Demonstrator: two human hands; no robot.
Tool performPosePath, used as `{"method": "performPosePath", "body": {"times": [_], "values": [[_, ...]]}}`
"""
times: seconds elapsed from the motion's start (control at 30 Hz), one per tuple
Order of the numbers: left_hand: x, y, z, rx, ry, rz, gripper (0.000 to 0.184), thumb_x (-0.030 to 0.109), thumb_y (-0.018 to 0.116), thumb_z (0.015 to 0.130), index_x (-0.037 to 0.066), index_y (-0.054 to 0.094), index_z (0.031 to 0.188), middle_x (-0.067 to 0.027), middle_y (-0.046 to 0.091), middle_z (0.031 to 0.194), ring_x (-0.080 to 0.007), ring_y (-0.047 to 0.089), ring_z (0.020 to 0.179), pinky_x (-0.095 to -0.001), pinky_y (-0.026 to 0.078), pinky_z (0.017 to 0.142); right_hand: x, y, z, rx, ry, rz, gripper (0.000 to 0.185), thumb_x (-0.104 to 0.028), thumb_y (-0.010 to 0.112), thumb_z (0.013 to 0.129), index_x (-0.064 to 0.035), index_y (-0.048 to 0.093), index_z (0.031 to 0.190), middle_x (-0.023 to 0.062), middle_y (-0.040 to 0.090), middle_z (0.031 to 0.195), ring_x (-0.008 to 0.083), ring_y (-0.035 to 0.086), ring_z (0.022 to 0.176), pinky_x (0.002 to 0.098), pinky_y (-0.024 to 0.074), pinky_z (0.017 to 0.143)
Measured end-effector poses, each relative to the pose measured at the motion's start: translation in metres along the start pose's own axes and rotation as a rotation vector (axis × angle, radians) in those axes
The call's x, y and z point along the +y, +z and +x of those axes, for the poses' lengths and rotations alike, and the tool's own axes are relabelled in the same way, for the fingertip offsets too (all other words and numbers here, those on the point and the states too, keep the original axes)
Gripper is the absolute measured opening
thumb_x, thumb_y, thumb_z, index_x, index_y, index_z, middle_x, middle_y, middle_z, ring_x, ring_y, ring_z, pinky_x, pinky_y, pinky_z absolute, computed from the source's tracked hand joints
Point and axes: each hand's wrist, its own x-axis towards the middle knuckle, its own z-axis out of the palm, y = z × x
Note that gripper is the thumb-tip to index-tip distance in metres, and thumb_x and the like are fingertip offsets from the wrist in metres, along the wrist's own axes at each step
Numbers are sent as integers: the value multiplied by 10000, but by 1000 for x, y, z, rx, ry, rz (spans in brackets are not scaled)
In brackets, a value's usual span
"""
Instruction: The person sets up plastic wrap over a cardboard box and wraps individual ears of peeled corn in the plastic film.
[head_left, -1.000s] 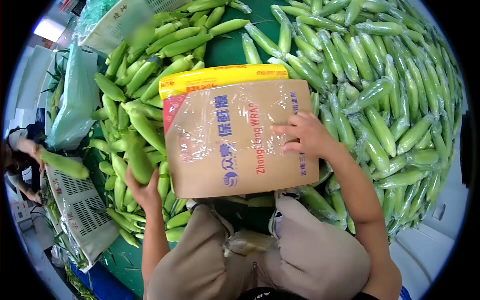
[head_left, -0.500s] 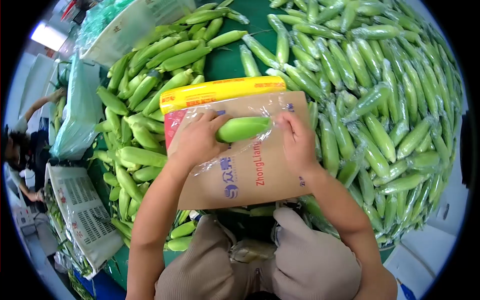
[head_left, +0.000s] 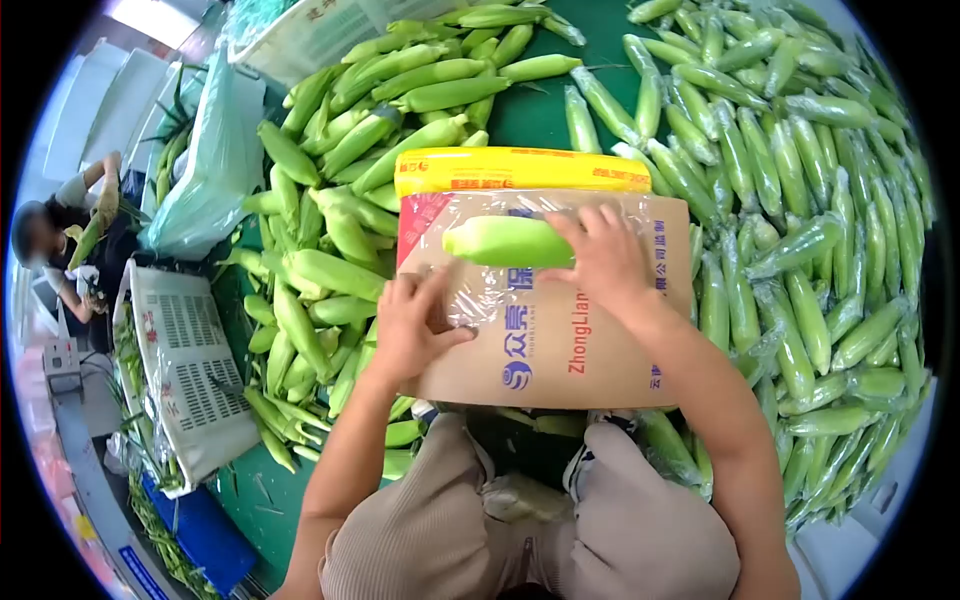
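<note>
A green ear of corn in its husk [head_left: 505, 242] lies across a sheet of clear plastic film [head_left: 470, 297] on a brown printed cardboard box [head_left: 620, 350]. My right hand [head_left: 610, 255] grips the corn's right end between thumb and fingers. At the film's lower left, my left hand [head_left: 412, 318] rests over the cardboard with its thumb spread away from the fingers; its fingertips are slightly blurred. Along the far edge of the cardboard lies a yellow printed roll [head_left: 520, 170].
Unwrapped corn [head_left: 350, 230] is heaped on the left of the green surface [head_left: 525, 110]. Film-wrapped corn [head_left: 790, 270] covers the right. White crates [head_left: 185, 370] stand at left, near another person [head_left: 75, 250] holding a green ear.
The corn has gone from my left hand to my right and now lies on the film. My left hand has moved down toward the film's left edge. The view has shifted left.
</note>
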Motion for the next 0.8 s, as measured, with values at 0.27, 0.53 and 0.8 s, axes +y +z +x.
{"method": "performPosePath", "body": {"times": [0.27,0.53,0.8], "values": [[-13,10,-12,437,-2,-186,131,54,701,936,41,700,1067,-143,723,1025,-287,708,974,-364,547,832,-8,-17,-13,-97,-111,45,689,-456,862,727,-151,641,1303,96,628,1068,305,607,1062,448,516,881],[49,11,-38,218,292,-83,364,181,730,899,26,648,1218,-156,657,1295,-355,609,1253,-499,466,1078,-46,-20,-50,-316,-207,271,812,-486,871,719,-68,596,1358,153,616,1168,353,592,1120,471,502,970],[45,-1,139,101,162,349,348,303,608,967,91,679,1234,-117,666,1215,-324,536,1249,-471,432,1048,-23,-22,9,60,-175,131,730,-446,881,693,-61,603,1248,127,590,1184,337,585,1117,473,496,940]]}}
